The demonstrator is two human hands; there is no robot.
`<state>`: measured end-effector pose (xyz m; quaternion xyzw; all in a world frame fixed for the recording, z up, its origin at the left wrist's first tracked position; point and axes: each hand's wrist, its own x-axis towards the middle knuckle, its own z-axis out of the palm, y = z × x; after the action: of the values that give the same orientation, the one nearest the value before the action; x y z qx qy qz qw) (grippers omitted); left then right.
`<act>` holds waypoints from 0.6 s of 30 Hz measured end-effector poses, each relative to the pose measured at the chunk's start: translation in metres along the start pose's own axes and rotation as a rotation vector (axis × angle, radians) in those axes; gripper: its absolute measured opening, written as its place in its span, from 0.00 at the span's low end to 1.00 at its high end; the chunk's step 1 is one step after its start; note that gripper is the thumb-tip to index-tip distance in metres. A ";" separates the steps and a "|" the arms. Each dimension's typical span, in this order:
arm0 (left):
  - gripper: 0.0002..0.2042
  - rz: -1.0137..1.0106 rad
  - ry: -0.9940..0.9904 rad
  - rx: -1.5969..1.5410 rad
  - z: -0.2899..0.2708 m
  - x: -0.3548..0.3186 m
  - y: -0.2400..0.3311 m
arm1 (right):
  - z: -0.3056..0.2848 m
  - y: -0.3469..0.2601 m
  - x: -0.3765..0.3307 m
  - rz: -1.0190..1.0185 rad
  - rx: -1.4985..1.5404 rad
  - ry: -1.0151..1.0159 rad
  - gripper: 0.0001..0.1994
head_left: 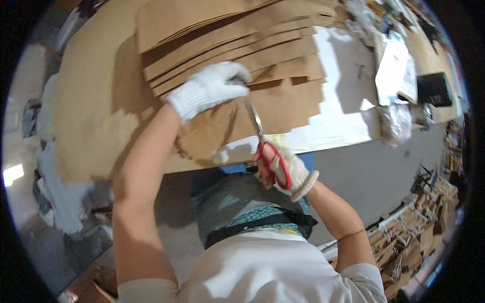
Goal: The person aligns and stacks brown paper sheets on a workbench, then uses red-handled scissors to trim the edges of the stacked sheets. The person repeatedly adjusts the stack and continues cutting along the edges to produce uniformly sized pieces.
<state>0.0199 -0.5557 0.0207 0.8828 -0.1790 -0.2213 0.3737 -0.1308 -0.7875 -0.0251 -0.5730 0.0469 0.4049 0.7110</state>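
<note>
Head view: right hand (283, 169) grips red scissors (265, 146); left hand (209, 88) presses flat on brown paper stack (237, 45) beyond.

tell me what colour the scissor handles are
Red, clearest in the head view: scissors gripped in the gloved right hand.

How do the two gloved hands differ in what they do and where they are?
The left hand lies flat on the stacked brown paper sheets, pressing them down; the right hand grips the red-handled scissors. The left hand reaches far over the table; the right hand stays at its near edge. Both wear white knit gloves.
</note>
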 end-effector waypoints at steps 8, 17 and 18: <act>0.19 0.008 -0.035 -0.041 -0.005 -0.002 -0.002 | 0.089 0.010 0.049 0.038 -0.343 -0.133 0.32; 0.15 0.080 0.290 0.423 -0.094 0.002 -0.016 | 0.063 0.112 0.084 0.207 0.442 -0.175 0.17; 0.16 0.136 0.400 0.576 -0.123 0.009 -0.010 | 0.058 0.138 0.098 0.130 0.413 -0.114 0.18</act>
<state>0.0930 -0.4821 0.0879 0.9639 -0.2156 0.0406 0.1508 -0.1751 -0.6850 -0.1654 -0.3873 0.1254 0.4634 0.7871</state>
